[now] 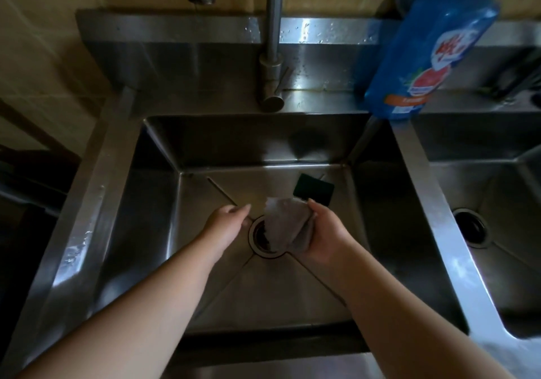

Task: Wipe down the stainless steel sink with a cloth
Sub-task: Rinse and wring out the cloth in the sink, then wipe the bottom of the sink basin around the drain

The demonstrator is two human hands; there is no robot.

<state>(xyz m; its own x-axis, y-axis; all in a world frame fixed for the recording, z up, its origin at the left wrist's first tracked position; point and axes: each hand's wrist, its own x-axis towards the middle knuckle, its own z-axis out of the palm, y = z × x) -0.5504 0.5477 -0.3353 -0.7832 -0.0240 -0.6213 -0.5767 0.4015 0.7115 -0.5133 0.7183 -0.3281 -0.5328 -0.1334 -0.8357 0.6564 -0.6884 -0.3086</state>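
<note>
A deep stainless steel sink [123,156] fills the middle of the head view, with a round drain [257,239] in its floor. Over the drain my right hand [325,232] holds a folded grey cloth [285,220], which hangs above the basin floor and hides part of the drain. My left hand [227,223] hovers just left of the cloth with fingers loosely together, holding nothing and not touching the cloth.
A dark green scouring pad [314,188] lies on the basin floor behind the cloth. The tap [273,56] rises at the back rim. A blue detergent bottle [424,50] stands on the divider, beside a second basin [483,203] on the right.
</note>
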